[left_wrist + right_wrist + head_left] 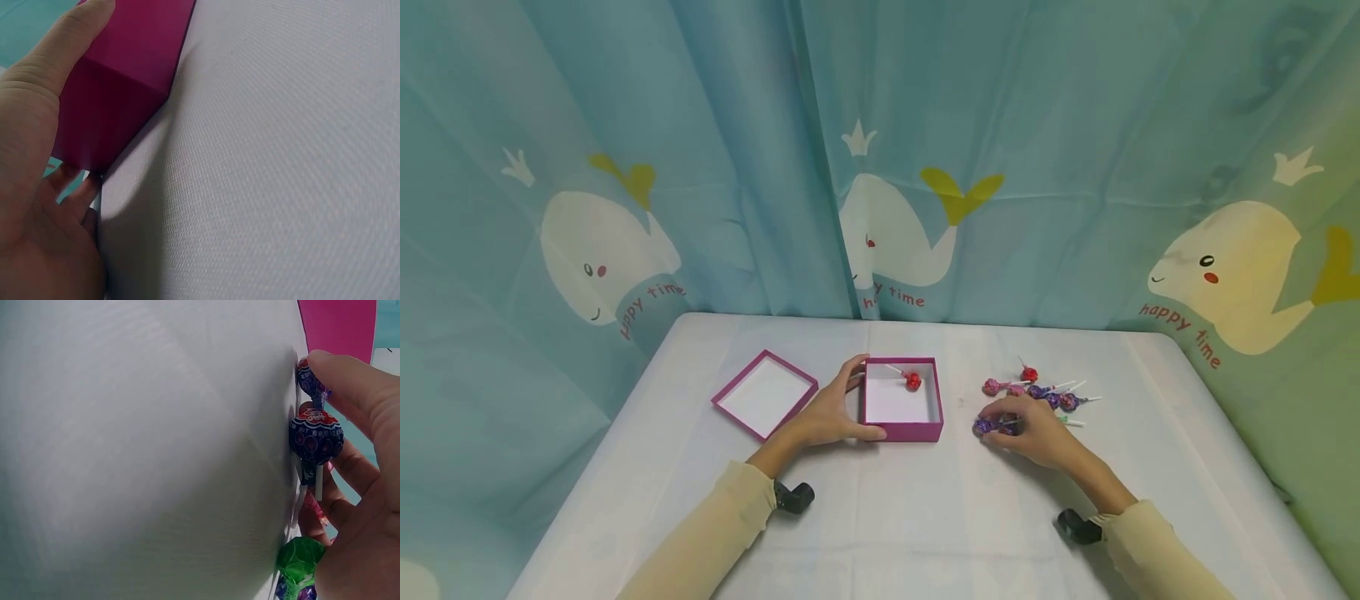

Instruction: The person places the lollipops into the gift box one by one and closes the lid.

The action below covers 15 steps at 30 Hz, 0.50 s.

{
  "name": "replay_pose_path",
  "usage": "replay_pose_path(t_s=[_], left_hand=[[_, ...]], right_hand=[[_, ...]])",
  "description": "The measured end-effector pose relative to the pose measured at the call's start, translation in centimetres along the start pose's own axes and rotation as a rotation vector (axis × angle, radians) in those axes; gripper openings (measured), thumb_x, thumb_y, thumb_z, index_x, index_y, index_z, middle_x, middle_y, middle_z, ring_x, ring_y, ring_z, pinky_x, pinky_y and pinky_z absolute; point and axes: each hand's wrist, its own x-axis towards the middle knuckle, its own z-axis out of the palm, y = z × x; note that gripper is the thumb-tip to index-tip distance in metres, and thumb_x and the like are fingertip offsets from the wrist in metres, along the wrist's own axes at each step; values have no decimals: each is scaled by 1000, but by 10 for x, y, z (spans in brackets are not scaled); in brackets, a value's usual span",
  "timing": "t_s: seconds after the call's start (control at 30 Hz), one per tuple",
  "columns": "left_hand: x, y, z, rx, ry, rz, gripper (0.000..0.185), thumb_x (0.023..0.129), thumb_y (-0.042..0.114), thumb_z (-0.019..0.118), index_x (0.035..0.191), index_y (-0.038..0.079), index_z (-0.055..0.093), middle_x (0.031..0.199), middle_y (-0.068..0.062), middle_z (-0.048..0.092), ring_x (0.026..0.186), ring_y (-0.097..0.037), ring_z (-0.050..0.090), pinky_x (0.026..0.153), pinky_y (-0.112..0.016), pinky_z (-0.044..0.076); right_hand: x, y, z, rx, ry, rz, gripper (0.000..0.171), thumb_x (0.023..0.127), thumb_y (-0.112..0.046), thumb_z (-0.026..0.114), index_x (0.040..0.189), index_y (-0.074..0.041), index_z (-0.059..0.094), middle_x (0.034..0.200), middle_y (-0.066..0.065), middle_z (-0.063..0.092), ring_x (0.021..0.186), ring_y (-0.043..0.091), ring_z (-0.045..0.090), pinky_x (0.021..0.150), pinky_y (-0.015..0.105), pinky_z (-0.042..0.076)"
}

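Observation:
My left hand point(831, 417) grips the left side of a magenta box point(904, 432), its thumb on the front wall and fingers toward the back corner. Inside the open box lies a red lollipop point(913, 381) with a white stick. In the left wrist view, the thumb point(69, 40) lies against the box wall. My right hand point(1030, 429) pinches a purple lollipop point(981, 427) low at the table. In the right wrist view, its thumb is at that lollipop point(309, 378), and another dark purple lollipop point(317, 437) sits under the palm, near a green-wrapped one point(300, 559).
A square magenta lid point(765, 396) with a white inside lies left of the box. Beyond my right hand are several lollipops, among them a pink one point(991, 387), a red one point(1030, 375) and a purple one point(1069, 402). A whale-print curtain point(1037, 100) hangs behind the white table point(910, 517).

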Motion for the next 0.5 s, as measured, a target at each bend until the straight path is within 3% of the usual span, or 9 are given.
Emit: replay_pose_path(t_s=[0.5], left_hand=[[0,0,0,-4,1,-4,124,71,43,94,164,27,14,167,-6,28,153,-27,31,118,-53,35]], right_hand=[[1,0,1,-36,-9,22,28,82,-14,87,108,-15,78,107,-3,74,102,21,67,88,43,59]])
